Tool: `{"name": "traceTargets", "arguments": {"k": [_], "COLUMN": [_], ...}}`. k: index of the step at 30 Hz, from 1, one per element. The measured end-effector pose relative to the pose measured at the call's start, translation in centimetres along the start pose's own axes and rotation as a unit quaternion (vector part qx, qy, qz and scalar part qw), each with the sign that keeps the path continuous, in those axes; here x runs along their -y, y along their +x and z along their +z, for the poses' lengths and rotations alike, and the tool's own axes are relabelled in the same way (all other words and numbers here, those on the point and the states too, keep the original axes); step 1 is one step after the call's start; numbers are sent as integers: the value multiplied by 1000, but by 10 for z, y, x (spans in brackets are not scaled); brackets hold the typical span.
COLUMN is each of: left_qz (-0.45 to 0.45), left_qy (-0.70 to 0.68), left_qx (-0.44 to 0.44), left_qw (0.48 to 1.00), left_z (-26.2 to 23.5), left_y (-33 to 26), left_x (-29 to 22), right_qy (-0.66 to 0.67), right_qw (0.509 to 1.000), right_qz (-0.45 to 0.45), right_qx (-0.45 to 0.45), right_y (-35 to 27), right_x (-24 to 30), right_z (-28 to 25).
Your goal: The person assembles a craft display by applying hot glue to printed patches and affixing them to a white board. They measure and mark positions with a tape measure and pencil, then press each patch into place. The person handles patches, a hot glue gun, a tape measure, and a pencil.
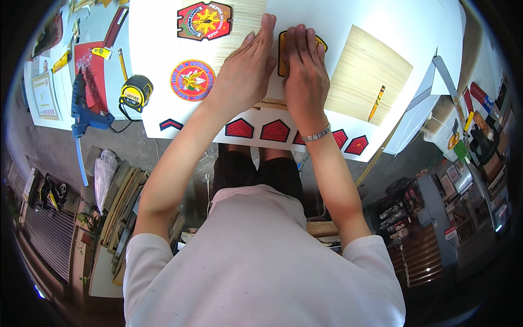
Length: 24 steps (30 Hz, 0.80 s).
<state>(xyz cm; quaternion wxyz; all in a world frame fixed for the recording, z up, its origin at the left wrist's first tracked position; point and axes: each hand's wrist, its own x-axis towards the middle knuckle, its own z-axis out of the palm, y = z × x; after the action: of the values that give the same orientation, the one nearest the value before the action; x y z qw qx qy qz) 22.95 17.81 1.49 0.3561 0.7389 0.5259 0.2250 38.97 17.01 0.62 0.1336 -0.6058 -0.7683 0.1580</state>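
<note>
Both hands lie flat, fingers straight and together, gripping nothing: the left hand (248, 68) and right hand (304, 68) press side by side on a yellow and black patch (281, 52) that lies under their fingertips on the white surface (381, 22). Left of them sits a round red badge (192, 80); right, a pencil (376, 102) on a wooden sheet (359, 65)

White table (414, 32), bearing two pale wood sheets (368, 73), round badge (192, 80), shield badge (204, 20), yellow patch (282, 54) under both hands, red chevrons (275, 131) along near edge, orange pencil (376, 102), yellow tape measure (136, 91).
</note>
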Motion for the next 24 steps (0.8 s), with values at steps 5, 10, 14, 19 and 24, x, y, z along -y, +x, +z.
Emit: {"name": "traceTargets", "arguments": {"k": [5,10,14,19,24], "left_qz": [-11,-34,-36,-7,-2], "left_qy": [9,20,67,137,148], "left_qx": [8,3,35,35,26], "left_qw": [1000,999,996,990,989], "left_z": [-1,1,0,3,7], "left_y": [3,3,5,5,3], "left_x": [-4,-8,-7,-8,-4], "right_qy": [13,25,23,7,-16], "right_qw": [1000,1000,998,997,998], "right_qz": [-3,-8,-4,13,54], "right_qx": [13,9,51,79,41], "right_y": [-7,-16,-46,-73,-63], "right_x": [10,11,17,9,-14], "right_z": [-1,3,-7,-22,-30]}}
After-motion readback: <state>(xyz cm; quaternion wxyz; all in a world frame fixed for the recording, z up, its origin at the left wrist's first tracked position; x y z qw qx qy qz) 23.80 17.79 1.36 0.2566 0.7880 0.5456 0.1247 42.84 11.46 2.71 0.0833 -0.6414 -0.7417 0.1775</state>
